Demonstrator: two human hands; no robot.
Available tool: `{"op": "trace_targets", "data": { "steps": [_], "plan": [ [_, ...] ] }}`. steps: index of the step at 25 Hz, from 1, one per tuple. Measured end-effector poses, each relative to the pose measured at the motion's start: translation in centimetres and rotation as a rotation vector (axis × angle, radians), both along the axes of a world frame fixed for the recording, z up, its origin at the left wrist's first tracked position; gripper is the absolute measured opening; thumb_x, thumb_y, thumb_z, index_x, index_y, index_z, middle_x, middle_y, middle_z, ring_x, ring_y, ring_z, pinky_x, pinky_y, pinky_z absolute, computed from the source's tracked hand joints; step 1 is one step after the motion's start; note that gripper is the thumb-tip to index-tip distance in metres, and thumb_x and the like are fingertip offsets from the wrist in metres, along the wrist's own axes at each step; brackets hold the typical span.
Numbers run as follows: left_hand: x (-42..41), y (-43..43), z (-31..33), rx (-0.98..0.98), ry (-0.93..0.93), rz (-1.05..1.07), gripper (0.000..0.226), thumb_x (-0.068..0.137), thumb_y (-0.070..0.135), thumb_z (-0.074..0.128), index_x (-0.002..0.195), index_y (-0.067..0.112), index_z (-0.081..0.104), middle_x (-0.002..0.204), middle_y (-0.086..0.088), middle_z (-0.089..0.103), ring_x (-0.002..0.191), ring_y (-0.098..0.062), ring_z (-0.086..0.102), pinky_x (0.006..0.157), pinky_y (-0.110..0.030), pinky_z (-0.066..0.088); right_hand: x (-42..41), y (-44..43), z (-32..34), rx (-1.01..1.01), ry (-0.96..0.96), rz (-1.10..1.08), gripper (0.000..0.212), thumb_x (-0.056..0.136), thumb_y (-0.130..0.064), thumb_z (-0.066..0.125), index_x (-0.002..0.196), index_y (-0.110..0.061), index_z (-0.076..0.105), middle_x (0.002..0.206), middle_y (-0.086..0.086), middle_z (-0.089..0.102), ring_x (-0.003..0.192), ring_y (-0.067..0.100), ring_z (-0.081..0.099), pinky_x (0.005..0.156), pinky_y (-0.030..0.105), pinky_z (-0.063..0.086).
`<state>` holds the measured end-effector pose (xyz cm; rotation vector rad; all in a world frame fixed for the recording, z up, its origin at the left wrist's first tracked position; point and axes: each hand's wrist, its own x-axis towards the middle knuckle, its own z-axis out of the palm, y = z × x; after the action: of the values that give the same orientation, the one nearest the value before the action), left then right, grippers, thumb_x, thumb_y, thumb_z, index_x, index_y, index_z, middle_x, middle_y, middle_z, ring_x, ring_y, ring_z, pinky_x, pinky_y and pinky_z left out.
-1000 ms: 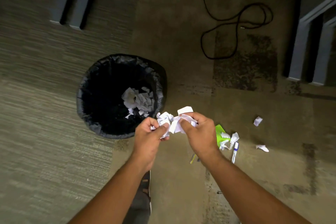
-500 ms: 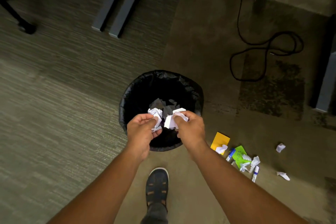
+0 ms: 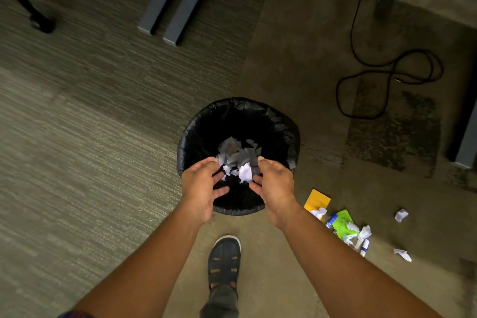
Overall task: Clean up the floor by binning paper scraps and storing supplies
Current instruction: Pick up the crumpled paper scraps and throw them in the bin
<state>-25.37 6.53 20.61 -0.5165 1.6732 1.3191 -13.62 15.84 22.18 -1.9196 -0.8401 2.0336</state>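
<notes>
Let go of paper scraps [image 3: 245, 173] since earlier frame; now dropping inside bin [image 3: 188, 137]. At left hand [image 3: 200, 188], right hand [image 3: 275, 186]: fingers [image 3: 220, 190] spread wide, holding nothing. Keep over bin until clear; next, floor scraps [image 3: 401, 215] rightward.

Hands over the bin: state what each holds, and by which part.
Nothing is held. The left hand and right hand are open above the bin; a white scrap between them looks free.

A round bin lined with glossy black plastic [image 3: 289, 134] holds white crumpled paper scraps [image 3: 244, 172]. On the olive-brown carpet floor [image 3: 103, 111], striped in pale lines, lie a yellow-orange square card [image 3: 318, 200], a lime-green paper note [image 3: 341, 221] and a dark navy sandal shoe [image 3: 224, 261].
</notes>
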Motion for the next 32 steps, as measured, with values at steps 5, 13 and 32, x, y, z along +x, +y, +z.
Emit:
{"op": "trace_targets", "data": {
  "steps": [5, 13, 32],
  "plan": [
    [1.2, 0.4, -0.1, 0.034, -0.030, 0.035, 0.052, 0.105, 0.038, 0.056, 0.149, 0.012, 0.050, 0.150, -0.011, 0.057, 0.141, -0.030, 0.053, 0.117, -0.055, 0.043, 1.4, 0.2, 0.3, 0.010, 0.065, -0.036, 0.010, 0.103, -0.027, 0.059, 0.100, -0.026, 0.068, 0.108, 0.004, 0.071, 0.105, 0.022, 0.070, 0.086, 0.036, 0.062],
    [9.6, 2.4, 4.2, 0.161, 0.566, -0.423, 0.024, 0.096, 0.040, 0.062, 0.118, 0.031, 0.068, 0.102, 0.000, 0.075, 0.096, -0.018, 0.075, 0.079, -0.034, 0.063, 8.7, 0.0, 0.3, 0.145, 0.051, -0.092, 0.012, 0.098, -0.014, 0.058, 0.097, -0.019, 0.069, 0.090, 0.005, 0.075, 0.068, 0.015, 0.068, 0.054, 0.027, 0.055],
    [30.5, 7.5, -22.4, -0.066, 0.776, -1.371, 0.030, 0.083, 0.003, 0.072, 0.112, 0.011, 0.071, 0.110, -0.015, 0.066, 0.092, -0.036, 0.068, 0.086, -0.041, 0.056, 44.0, 4.4, -23.7, 0.501, -0.674, 0.901, 0.082, 0.074, -0.040, 0.082, 0.145, -0.029, 0.043, 0.141, 0.009, 0.047, 0.122, 0.034, 0.056, 0.096, 0.042, 0.055]
  ]
}}
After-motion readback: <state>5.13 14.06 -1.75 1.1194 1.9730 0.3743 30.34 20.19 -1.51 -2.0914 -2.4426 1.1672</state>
